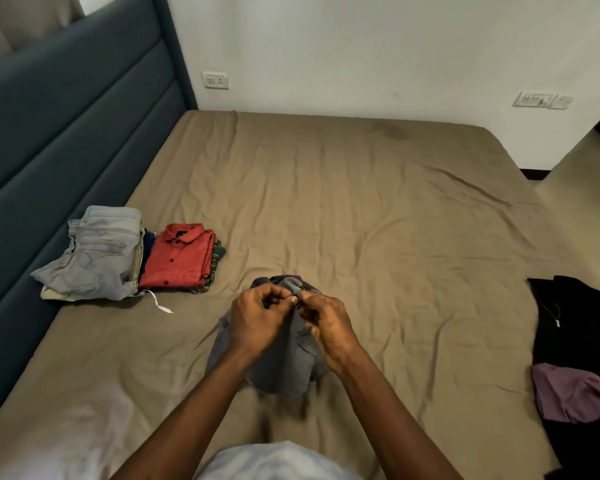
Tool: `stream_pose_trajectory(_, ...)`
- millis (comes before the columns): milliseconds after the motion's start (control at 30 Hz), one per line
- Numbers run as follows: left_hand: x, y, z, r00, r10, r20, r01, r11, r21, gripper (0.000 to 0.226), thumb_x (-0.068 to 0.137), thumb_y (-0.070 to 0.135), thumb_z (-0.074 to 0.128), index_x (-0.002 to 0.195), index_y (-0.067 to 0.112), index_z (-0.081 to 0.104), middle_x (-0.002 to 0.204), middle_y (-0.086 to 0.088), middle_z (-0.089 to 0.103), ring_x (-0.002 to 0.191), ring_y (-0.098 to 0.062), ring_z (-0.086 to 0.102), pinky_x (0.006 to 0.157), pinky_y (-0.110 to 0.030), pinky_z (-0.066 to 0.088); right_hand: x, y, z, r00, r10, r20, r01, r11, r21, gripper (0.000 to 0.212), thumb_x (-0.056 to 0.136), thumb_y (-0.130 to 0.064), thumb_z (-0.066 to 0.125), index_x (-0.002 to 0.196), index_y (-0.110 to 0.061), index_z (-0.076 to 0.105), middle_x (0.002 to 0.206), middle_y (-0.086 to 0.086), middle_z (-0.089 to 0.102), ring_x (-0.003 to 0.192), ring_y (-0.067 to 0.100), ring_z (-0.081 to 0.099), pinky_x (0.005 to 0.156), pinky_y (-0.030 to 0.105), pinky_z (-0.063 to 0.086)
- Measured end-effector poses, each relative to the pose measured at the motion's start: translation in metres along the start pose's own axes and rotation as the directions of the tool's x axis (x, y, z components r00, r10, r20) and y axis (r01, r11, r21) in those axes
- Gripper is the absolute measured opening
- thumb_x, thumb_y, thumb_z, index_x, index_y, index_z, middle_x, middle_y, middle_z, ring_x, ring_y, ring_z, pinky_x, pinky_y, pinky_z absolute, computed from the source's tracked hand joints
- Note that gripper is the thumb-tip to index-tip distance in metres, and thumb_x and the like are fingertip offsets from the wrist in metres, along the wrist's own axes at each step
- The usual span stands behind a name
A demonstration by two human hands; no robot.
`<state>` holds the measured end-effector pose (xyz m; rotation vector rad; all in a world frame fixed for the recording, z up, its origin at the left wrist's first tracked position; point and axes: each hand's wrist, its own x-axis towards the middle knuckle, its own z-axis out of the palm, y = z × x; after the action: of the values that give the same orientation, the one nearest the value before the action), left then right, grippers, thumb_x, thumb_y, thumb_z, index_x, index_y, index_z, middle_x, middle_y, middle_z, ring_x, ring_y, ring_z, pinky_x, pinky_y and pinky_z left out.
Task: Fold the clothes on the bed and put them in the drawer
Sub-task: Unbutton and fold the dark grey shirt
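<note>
Grey shirt (281, 362) is up over the bed (361, 202), our left hand (257, 323) and right hand (328, 329) both pinching its top edge; we'd probably fasten it, then lay it flat.

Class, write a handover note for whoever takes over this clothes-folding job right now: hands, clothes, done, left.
Hands: left hand and right hand both pinch the grey shirt near its top, over the bed.
Done: jeans and red shirt top two folded piles by the headboard.
Left: fold the grey shirt, then the black garment and purple garment heaped at the bed's right edge. Then move everything to the drawer, which is not in view.
</note>
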<state>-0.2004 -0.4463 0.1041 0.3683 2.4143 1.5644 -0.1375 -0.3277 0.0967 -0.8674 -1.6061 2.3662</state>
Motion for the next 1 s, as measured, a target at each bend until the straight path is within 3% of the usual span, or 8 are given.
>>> stream_pose_trajectory(133, 0.005, 0.011, -0.004, 0.979, -0.201, -0.005, 0.184, 0.904, -0.385, 0.008, 0.093, 0.006, 0.073, 0.086, 0.004, 0.074, 0.073, -0.008, 0.074, 0.066, -0.016, 0.07, 0.066, -0.029, 0.06, -0.005, 0.009, -0.011, 0.998, -0.059, 0.002, 0.057, 0.958, -0.281, 0.055, 0.083, 0.015, 0.064, 0.126, -0.019, 0.06, 0.087, -0.005, 0.071, 0.067, 0.002, 0.067, 0.065, 0.022, 0.055)
stream_pose_trajectory(233, 0.017, 0.023, -0.017, 0.954, -0.298, -0.004, 0.227, 0.734, -0.64, 0.012, 0.097, 0.003, 0.066, 0.085, 0.004, 0.069, 0.069, -0.006, 0.069, 0.061, -0.012, 0.066, 0.058, -0.02, 0.057, -0.004, 0.021, -0.029, 0.996, -0.085, -0.019, 0.047, 0.713, -0.699, 0.014, 0.081, -0.018, 0.075, 0.095, -0.022, 0.071, 0.076, -0.002, 0.072, 0.066, 0.006, 0.065, 0.069, 0.039, 0.058)
stream_pose_trajectory(367, 0.036, 0.03, -0.036, 0.962, -0.271, -0.008, 0.196, 0.714, -0.672, 0.002, 0.095, 0.003, 0.067, 0.094, 0.003, 0.066, 0.071, -0.006, 0.066, 0.06, -0.011, 0.064, 0.058, -0.02, 0.055, -0.001, 0.019, -0.039, 0.999, -0.046, 0.012, 0.039, 0.626, -0.779, 0.029, 0.087, -0.038, 0.076, 0.076, -0.011, 0.072, 0.07, 0.004, 0.071, 0.064, 0.014, 0.064, 0.067, 0.035, 0.052)
stream_pose_trajectory(467, 0.048, 0.042, -0.044, 0.966, -0.252, -0.049, 0.161, 0.743, -0.65, 0.008, 0.095, 0.003, 0.068, 0.088, 0.006, 0.065, 0.069, -0.004, 0.066, 0.058, -0.01, 0.063, 0.059, -0.02, 0.056, 0.004, 0.006, -0.038, 0.985, 0.112, 0.134, 0.013, 0.717, -0.697, 0.023, 0.09, -0.028, 0.077, 0.076, -0.011, 0.072, 0.059, -0.003, 0.065, 0.057, 0.011, 0.06, 0.061, 0.031, 0.052)
stream_pose_trajectory(567, 0.06, 0.048, -0.051, 0.972, -0.217, -0.086, 0.14, 0.837, -0.529, 0.014, 0.094, 0.003, 0.07, 0.082, 0.011, 0.067, 0.068, -0.001, 0.068, 0.058, -0.011, 0.063, 0.062, -0.025, 0.056, 0.005, -0.003, -0.033, 0.944, 0.227, 0.238, -0.079, 0.858, -0.507, 0.013, 0.093, -0.011, 0.073, 0.083, -0.004, 0.069, 0.063, 0.002, 0.061, 0.057, 0.012, 0.055, 0.056, 0.025, 0.05)
stream_pose_trajectory(667, 0.056, 0.043, -0.06, 0.994, -0.07, -0.086, 0.068, 0.997, -0.021, 0.009, 0.089, 0.012, 0.075, 0.083, 0.018, 0.076, 0.074, 0.006, 0.075, 0.065, -0.009, 0.068, 0.07, -0.034, 0.059, 0.003, -0.007, -0.022, 0.953, 0.219, 0.209, -0.178, 0.964, -0.198, 0.008, 0.094, -0.006, 0.07, 0.089, 0.0, 0.071, 0.074, 0.011, 0.066, 0.063, 0.019, 0.058, 0.056, 0.024, 0.052)
stream_pose_trajectory(767, 0.029, 0.032, -0.06, 0.996, 0.015, 0.091, -0.044, 0.945, 0.323, 0.007, 0.085, 0.018, 0.077, 0.084, 0.024, 0.08, 0.076, 0.014, 0.076, 0.071, 0.0, 0.071, 0.073, -0.032, 0.062, 0.001, -0.003, -0.009, 0.955, 0.244, 0.167, -0.254, 0.966, 0.045, 0.008, 0.093, 0.0, 0.068, 0.096, -0.001, 0.074, 0.084, 0.013, 0.073, 0.073, 0.021, 0.069, 0.063, 0.027, 0.058)
stream_pose_trajectory(1000, -0.021, 0.007, -0.033, 0.999, -0.029, 0.028, 0.021, 0.965, 0.261, 0.01, 0.083, 0.022, 0.08, 0.089, 0.03, 0.079, 0.075, 0.017, 0.074, 0.071, 0.003, 0.069, 0.07, -0.03, 0.059, -0.004, 0.024, 0.0, 0.992, 0.123, -0.036, -0.126, 0.987, -0.1, 0.009, 0.088, -0.002, 0.075, 0.083, 0.005, 0.073, 0.089, 0.025, 0.075, 0.087, 0.039, 0.07, 0.095, 0.055, 0.056)
